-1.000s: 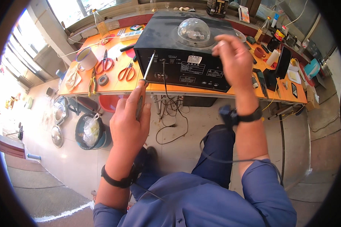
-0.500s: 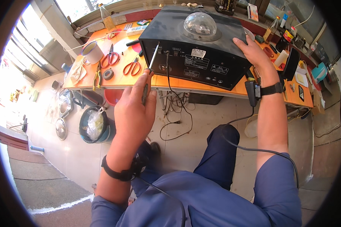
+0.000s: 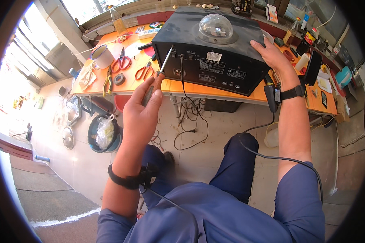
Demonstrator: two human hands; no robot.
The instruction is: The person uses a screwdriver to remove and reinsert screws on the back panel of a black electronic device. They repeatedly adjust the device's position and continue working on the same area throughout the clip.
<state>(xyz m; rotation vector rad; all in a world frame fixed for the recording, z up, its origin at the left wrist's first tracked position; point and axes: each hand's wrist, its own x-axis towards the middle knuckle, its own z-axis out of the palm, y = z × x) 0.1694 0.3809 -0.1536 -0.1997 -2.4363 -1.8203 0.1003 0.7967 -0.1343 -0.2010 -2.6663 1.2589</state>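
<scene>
One screwdriver [image 3: 159, 76] (tilted) between left fingers [image 3: 140, 90]

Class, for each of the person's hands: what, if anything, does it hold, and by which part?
Left hand: a screwdriver, by its handle. Right hand: on the right edge of the black case; whether it grips cannot be told.

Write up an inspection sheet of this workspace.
Surface: orange table, well covered.
Job's things: screwdriver, tip at the upper left of the near face of the black box; contact unclear.
Clutter: red-handled scissors, yellow-handled pliers, tape roll, mug.
Grips: left-hand grip holds the screwdriver; right-hand grip rests on the box's right side.
Cables: black cord hangs from the box.
Surroundings: bucket holding a plastic bag.
</scene>
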